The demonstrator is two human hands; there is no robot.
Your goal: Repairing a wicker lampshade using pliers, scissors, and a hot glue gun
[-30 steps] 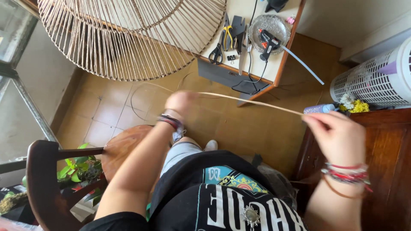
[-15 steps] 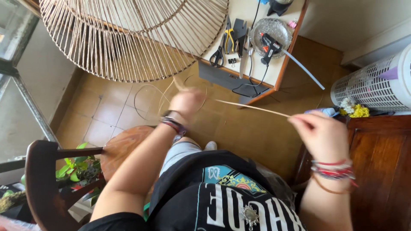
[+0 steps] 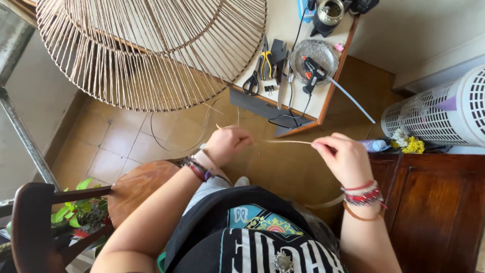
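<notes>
My left hand [image 3: 226, 144] and my right hand [image 3: 343, 157] both pinch a thin pale rattan strand [image 3: 285, 142] stretched between them above my lap. Loose ends of the strand curl up past my left fist and trail toward the floor. Above and to the left hangs a large round woven rattan frame [image 3: 151, 50] with many radial spokes. Both wrists wear bead bracelets.
A white work table [image 3: 283, 25] holds scissors [image 3: 251, 83], pliers [image 3: 265, 60], a glue gun [image 3: 313, 71] on a glass dish and cables. A white perforated cylinder [image 3: 444, 108] lies on a dark wooden cabinet [image 3: 429, 202] at right. Wooden stool [image 3: 136, 187], chair and plant sit at left.
My hands have drawn closer together, so the stretch of strand between them is shorter. The right hand moved left and up; the left hand dropped slightly.
</notes>
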